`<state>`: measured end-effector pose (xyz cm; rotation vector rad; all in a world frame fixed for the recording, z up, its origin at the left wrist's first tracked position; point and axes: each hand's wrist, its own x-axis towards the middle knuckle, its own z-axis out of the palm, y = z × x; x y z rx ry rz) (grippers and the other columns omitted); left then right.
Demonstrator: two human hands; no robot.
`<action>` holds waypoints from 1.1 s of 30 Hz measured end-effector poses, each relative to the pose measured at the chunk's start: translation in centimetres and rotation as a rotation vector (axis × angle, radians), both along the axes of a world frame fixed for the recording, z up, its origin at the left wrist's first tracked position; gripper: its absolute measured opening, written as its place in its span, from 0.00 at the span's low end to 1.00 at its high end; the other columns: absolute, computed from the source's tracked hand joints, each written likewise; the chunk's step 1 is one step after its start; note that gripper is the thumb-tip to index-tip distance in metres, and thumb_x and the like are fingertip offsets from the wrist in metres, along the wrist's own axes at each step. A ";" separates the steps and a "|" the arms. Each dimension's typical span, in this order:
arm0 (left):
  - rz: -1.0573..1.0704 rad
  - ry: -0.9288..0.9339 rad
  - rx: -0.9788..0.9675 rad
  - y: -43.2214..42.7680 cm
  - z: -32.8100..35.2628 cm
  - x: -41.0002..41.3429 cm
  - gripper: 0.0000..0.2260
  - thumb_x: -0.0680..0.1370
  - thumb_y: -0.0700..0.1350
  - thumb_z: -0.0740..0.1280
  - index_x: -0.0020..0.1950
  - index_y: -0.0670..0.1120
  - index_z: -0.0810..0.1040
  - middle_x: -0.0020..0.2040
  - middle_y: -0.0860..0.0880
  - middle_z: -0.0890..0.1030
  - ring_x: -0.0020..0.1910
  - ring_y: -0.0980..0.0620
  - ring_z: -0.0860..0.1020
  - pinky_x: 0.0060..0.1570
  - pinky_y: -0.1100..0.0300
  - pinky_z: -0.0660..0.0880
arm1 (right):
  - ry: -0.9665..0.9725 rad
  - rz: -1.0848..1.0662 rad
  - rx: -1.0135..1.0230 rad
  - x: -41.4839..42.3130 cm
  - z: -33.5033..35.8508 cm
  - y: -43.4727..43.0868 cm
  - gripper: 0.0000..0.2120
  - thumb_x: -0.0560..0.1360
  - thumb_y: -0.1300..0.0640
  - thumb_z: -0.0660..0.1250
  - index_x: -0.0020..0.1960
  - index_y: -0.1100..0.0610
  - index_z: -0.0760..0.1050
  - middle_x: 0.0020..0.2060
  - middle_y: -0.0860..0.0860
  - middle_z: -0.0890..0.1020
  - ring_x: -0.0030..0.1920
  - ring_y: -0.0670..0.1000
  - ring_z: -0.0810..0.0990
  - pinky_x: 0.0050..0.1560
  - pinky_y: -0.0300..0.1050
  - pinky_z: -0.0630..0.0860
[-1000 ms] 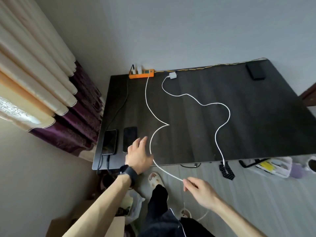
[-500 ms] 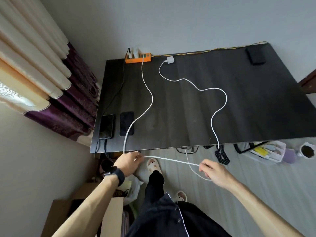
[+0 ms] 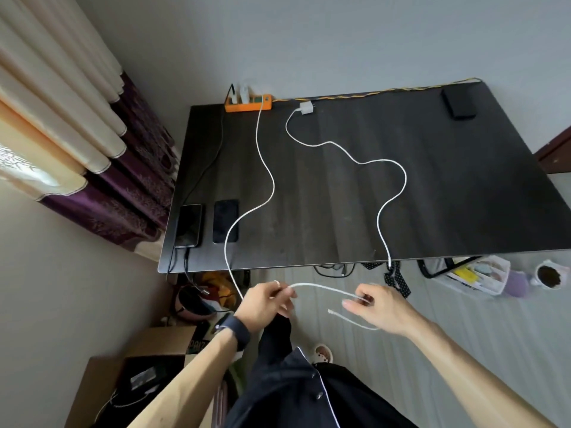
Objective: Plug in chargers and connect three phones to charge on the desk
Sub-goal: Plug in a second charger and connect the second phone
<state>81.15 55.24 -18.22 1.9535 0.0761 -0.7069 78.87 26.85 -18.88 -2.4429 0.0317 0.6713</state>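
A white cable (image 3: 268, 183) runs from the orange power strip (image 3: 247, 105) across the dark desk (image 3: 340, 211) and drops over the front edge. My left hand (image 3: 265, 304) pinches it below the desk edge. My right hand (image 3: 377, 307) pinches the same cable further along; its free plug end (image 3: 330, 311) dangles between my hands. Two dark phones lie at the desk's front left: one (image 3: 188, 225) with a black cable in it, the other (image 3: 225, 220) beside it. A third dark phone (image 3: 458, 103) lies at the far right corner. A second white cable (image 3: 386, 168) leads from a loose white charger (image 3: 306, 107) to the front edge.
Curtains (image 3: 77, 125) hang at the left beside the desk. A cardboard box (image 3: 123, 381) and bags sit on the floor under the desk's left corner. At the right stand a white basket (image 3: 475, 274) of items and a cup (image 3: 548, 276). A yellow cord (image 3: 370, 92) runs along the desk's back edge.
My left hand left the desk by the phones, dropped below the front edge and took hold of the white cable. My right hand slid along the cable toward its plug end.
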 end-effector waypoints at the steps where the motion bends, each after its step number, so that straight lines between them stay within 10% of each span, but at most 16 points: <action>1: 0.088 0.031 -0.020 1.2 -0.4 0.0 0.09 0.82 0.43 0.65 0.46 0.41 0.81 0.42 0.40 0.84 0.36 0.49 0.84 0.39 0.59 0.81 | -0.008 0.016 -0.098 -0.2 -0.7 -0.9 0.19 0.77 0.37 0.64 0.35 0.50 0.70 0.38 0.44 0.75 0.43 0.48 0.75 0.45 0.44 0.70; 7: 0.044 0.131 0.268 6.9 -3.3 -0.2 0.08 0.80 0.46 0.67 0.46 0.46 0.84 0.40 0.49 0.86 0.39 0.51 0.84 0.49 0.54 0.82 | 0.073 -0.142 -0.353 -1.1 -2.3 -3.4 0.29 0.77 0.29 0.54 0.37 0.52 0.73 0.36 0.47 0.79 0.44 0.54 0.79 0.43 0.46 0.76; 11: -0.350 0.189 0.620 5.6 -2.9 0.5 0.24 0.76 0.53 0.70 0.70 0.47 0.73 0.64 0.46 0.79 0.63 0.47 0.77 0.60 0.59 0.73 | -0.016 -0.171 -0.338 -0.2 -1.2 -0.6 0.28 0.78 0.32 0.57 0.33 0.54 0.68 0.29 0.47 0.77 0.39 0.57 0.80 0.36 0.45 0.70; 15: -0.402 -0.025 0.492 0.8 -0.9 1.4 0.38 0.73 0.57 0.72 0.78 0.50 0.60 0.73 0.46 0.70 0.72 0.44 0.67 0.70 0.53 0.65 | -0.151 -0.048 -0.372 0.5 0.8 2.5 0.24 0.79 0.35 0.60 0.35 0.52 0.71 0.30 0.42 0.75 0.37 0.54 0.78 0.33 0.44 0.66; 19: -0.414 -0.184 0.345 -3.6 0.6 1.6 0.20 0.77 0.58 0.66 0.68 0.54 0.75 0.64 0.53 0.79 0.64 0.51 0.75 0.65 0.55 0.70 | -0.279 0.019 -0.331 0.7 1.7 4.8 0.17 0.78 0.38 0.64 0.43 0.51 0.78 0.35 0.48 0.82 0.42 0.55 0.82 0.35 0.44 0.67; 22: -0.376 -0.168 0.316 -4.0 1.1 1.3 0.12 0.79 0.55 0.61 0.52 0.54 0.83 0.46 0.56 0.85 0.50 0.54 0.81 0.55 0.55 0.76 | -0.250 -0.101 -0.018 1.4 2.1 5.1 0.03 0.75 0.53 0.70 0.48 0.48 0.81 0.41 0.42 0.84 0.44 0.46 0.83 0.39 0.37 0.71; 24: -0.359 -0.164 0.296 -3.4 1.3 1.3 0.10 0.80 0.52 0.62 0.48 0.53 0.83 0.43 0.55 0.86 0.47 0.55 0.82 0.53 0.58 0.76 | -0.070 -0.315 0.343 1.9 2.4 5.7 0.12 0.73 0.64 0.67 0.52 0.50 0.83 0.46 0.42 0.86 0.50 0.42 0.83 0.51 0.29 0.74; 28: -0.285 -0.143 0.295 -1.6 0.8 1.4 0.10 0.82 0.51 0.61 0.46 0.52 0.80 0.39 0.55 0.83 0.43 0.55 0.81 0.47 0.63 0.74 | 0.212 -0.944 1.103 3.6 3.1 6.9 0.06 0.77 0.70 0.64 0.50 0.61 0.76 0.52 0.59 0.85 0.55 0.59 0.85 0.60 0.51 0.78; 33: -0.282 -0.050 0.452 1.6 -1.1 0.2 0.11 0.83 0.48 0.59 0.43 0.48 0.73 0.48 0.47 0.83 0.48 0.46 0.80 0.44 0.59 0.70 | 0.208 -1.263 1.138 7.1 3.0 6.9 0.03 0.84 0.59 0.61 0.56 0.58 0.70 0.47 0.54 0.83 0.44 0.53 0.84 0.47 0.46 0.78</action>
